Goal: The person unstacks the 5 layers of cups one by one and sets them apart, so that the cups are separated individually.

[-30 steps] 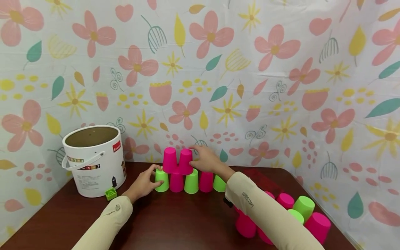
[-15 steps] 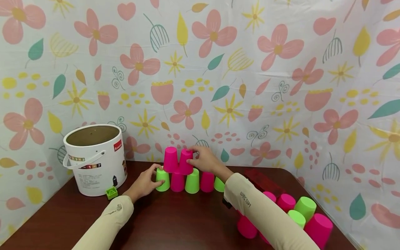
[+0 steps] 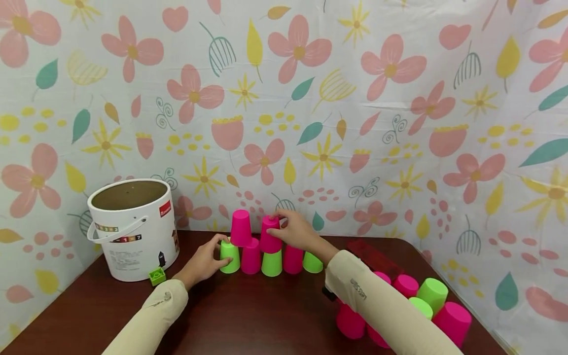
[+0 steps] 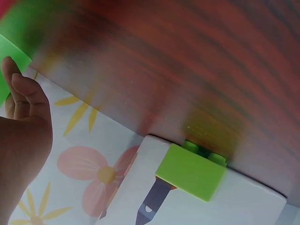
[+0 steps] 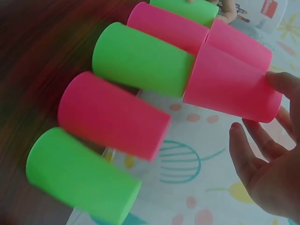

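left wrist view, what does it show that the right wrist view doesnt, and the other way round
Only the left wrist view shows the green block by the white bucket. Only the right wrist view shows the right hand and the upper pink cup it grips. Both show the left hand at a green cup, part of the white bucket, the tabletop and the floral backdrop.

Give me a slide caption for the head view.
Right hand holds a pink cup above a row of green and pink cups; left hand holds the green end cup.
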`<action>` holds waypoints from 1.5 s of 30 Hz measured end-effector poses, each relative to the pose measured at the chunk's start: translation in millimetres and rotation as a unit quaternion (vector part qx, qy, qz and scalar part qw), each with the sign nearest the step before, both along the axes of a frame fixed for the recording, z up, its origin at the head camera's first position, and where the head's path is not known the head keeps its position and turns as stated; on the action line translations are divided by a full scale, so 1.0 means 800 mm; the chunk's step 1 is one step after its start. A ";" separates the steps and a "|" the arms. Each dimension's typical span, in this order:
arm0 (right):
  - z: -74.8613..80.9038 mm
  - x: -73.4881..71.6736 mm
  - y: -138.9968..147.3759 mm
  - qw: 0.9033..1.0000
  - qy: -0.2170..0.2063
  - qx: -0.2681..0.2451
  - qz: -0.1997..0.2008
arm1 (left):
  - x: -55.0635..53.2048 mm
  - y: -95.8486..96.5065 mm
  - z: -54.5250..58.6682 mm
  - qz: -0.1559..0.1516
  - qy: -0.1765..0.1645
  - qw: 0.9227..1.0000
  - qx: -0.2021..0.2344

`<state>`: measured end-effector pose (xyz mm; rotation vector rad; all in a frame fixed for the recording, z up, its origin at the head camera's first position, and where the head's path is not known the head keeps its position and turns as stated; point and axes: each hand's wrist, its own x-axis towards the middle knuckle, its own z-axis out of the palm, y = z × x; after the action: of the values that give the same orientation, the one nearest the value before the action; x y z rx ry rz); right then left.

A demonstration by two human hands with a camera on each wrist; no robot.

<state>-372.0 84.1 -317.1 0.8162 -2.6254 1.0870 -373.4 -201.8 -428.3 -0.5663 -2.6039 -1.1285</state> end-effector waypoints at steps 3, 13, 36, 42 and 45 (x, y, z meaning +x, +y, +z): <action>0.002 0.009 0.020 1.000 0.009 -0.010 0.013 | -0.002 0.000 0.003 0.000 0.004 1.000 -0.003; 0.008 0.041 0.074 0.998 0.006 0.014 0.055 | 0.001 -0.008 0.001 -0.001 0.015 1.000 -0.004; -0.005 0.049 0.152 0.984 -0.086 0.122 0.099 | 0.004 0.000 -0.002 0.005 0.006 1.000 -0.005; -0.005 0.045 0.150 0.978 -0.105 0.137 0.118 | 0.005 0.000 0.000 0.007 -0.004 1.000 -0.004; -0.006 0.043 0.149 0.975 -0.112 0.152 0.114 | 0.005 0.000 -0.001 0.005 -0.004 1.000 -0.006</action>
<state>-337.7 203.6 -321.6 1.1410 -2.9980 0.8812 -369.4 -201.6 -428.8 -0.5528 -2.6188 -1.1141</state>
